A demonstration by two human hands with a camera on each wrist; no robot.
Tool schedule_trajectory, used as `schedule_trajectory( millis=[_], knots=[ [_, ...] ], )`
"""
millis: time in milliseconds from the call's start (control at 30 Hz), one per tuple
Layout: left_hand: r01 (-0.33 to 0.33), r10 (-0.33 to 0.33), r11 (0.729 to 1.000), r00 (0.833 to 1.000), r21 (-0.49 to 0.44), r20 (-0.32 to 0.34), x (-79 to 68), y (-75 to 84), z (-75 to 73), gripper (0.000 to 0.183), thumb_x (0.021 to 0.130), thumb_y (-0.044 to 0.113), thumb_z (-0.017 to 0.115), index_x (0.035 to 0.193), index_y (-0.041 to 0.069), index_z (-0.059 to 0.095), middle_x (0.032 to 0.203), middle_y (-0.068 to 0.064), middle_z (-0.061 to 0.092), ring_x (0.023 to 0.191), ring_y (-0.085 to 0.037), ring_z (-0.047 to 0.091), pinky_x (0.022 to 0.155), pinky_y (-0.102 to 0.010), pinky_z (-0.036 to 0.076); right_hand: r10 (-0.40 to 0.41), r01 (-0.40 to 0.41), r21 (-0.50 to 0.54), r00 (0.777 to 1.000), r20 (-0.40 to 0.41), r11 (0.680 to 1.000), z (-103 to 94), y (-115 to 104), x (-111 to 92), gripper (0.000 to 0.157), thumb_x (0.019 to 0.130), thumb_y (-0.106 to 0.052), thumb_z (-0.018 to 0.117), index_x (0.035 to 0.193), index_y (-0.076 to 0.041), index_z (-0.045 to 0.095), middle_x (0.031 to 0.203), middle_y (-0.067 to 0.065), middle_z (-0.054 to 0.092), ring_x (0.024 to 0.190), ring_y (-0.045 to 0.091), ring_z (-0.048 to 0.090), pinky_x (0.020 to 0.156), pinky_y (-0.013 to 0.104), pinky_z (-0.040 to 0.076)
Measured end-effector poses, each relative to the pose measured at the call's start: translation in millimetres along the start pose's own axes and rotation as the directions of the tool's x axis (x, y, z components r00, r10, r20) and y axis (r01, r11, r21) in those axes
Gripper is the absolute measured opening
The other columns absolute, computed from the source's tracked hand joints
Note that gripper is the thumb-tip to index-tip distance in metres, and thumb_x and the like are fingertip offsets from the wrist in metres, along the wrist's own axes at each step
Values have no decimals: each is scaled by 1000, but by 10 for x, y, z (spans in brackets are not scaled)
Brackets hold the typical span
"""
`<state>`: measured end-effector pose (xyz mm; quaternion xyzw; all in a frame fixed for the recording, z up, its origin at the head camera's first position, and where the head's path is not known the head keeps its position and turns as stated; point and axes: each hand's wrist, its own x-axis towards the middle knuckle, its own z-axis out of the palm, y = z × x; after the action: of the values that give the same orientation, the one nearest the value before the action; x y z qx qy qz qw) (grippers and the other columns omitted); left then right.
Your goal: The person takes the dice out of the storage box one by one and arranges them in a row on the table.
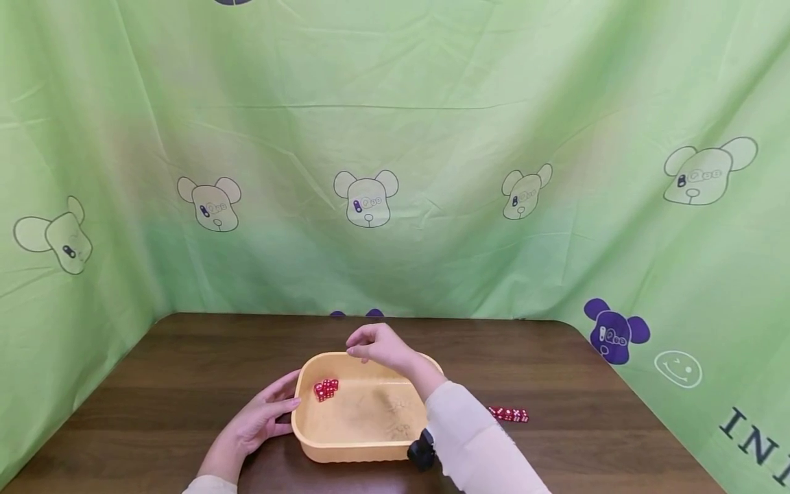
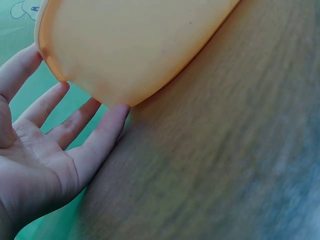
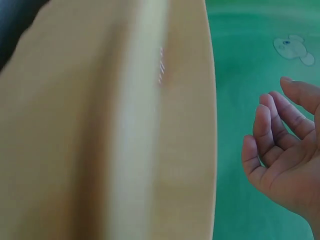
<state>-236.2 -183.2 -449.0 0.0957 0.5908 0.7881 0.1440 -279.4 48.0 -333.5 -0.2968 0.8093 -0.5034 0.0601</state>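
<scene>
A pale orange plastic basin (image 1: 354, 453) stands on the table. Inside it, toward the left, lies a small cluster of red dice (image 1: 326, 390) with white pips. My left hand (image 1: 265, 415) touches the basin's left side, its fingers spread and fairly straight; in the left wrist view the fingertips (image 2: 120, 112) rest against the outer wall. Over the basin's far rim hovers my right hand (image 1: 382, 345), fingers loosely bent and nothing visible in them. The right wrist view shows that hand (image 3: 290, 155) apart from the basin wall (image 3: 190, 150), palm bare.
To the right of the basin, a short row of red dice (image 1: 512, 414) lies on the brown wooden table (image 1: 586, 439), its left end hidden by the right sleeve (image 1: 481, 439). A black device (image 1: 422, 451) sits by the right wrist. Green printed cloth (image 1: 432, 261) hangs around the table.
</scene>
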Motion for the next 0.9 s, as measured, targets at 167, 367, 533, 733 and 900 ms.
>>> schedule_trajectory(
  millis=[167,367,533,733,900],
  knots=[
    [-4,4,1000,1000,6,5,1,-5,-7,63,83,4,51,136,3,17,134,-26,19,104,-27,46,76,-45,43,15,-16,45,1000,23,999,168,-11,34,13,77,5,57,87,14,57,71,11,58,57,10,49,64,43,46],
    [-4,4,1000,1000,16,8,1,2,-6,64,83,6,52,136,3,17,135,-25,19,104,-27,46,76,-44,43,63,-65,62,998,30,996,297,63,66,14,75,5,59,86,14,57,64,4,54,62,27,51,63,43,46],
    [-1,1,1000,1000,17,-2,-4,7,0,63,83,6,52,136,4,17,135,-25,18,104,-27,46,76,-44,43,76,-78,69,996,36,994,385,233,105,12,75,5,59,83,13,58,67,4,56,67,38,52,64,47,45],
    [4,-4,1000,1000,13,4,-7,13,7,64,83,6,52,136,4,17,136,-25,16,104,-28,46,76,-44,43,90,-94,56,994,65,994,477,508,192,10,75,2,61,83,8,60,72,9,60,70,37,54,62,45,46],
    [1,-1,1000,1000,10,10,-2,17,7,64,83,6,52,136,4,17,136,-25,16,104,-27,46,76,-43,43,134,-137,28,987,90,990,496,557,217,12,74,0,62,85,6,61,70,4,58,57,25,52,57,40,47]
  ],
)
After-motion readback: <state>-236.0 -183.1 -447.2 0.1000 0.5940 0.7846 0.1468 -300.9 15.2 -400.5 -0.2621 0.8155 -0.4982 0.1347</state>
